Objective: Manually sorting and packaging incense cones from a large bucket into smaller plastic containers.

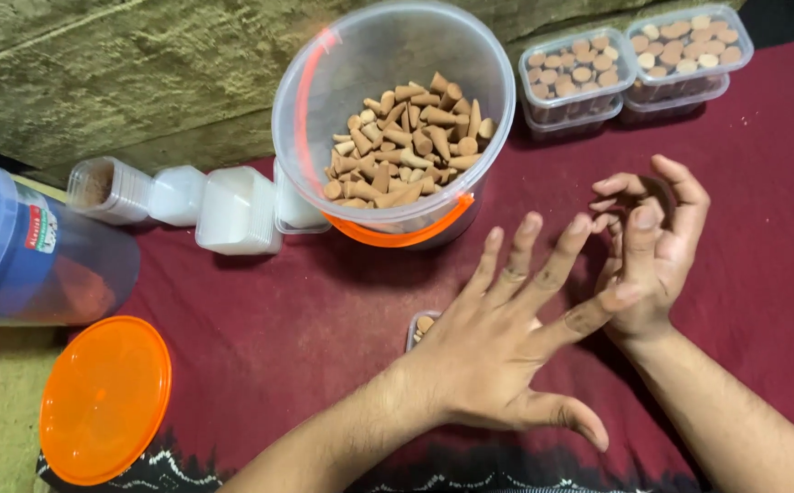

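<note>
Maroon cloth lies under both hands. The left hand hovers palm down with its fingers spread wide and slack, holding nothing. Beneath it sits a small clear container, of which only one corner with a few tan cones shows; the palm hides the rest, so its shape and fill cannot be made out. The right hand is half curled, palm turned towards the left hand, fingertips bent inward; whether it pinches anything is hard to tell, as its own fingers and the left fingertips cover that spot.

Just beyond the hands a large clear tub with an orange rim band stands tilted, mouth open towards the camera. The heap of incense cones inside lies jumbled, long axes pointing every way, many tips up and to the right. Two filled clear boxes sit at the far right, cones upright with their blunt ends up. Empty lidded boxes line up left of the tub. An orange lid lies flat at the near left, beside a blue-rimmed jar cut off by the frame.
</note>
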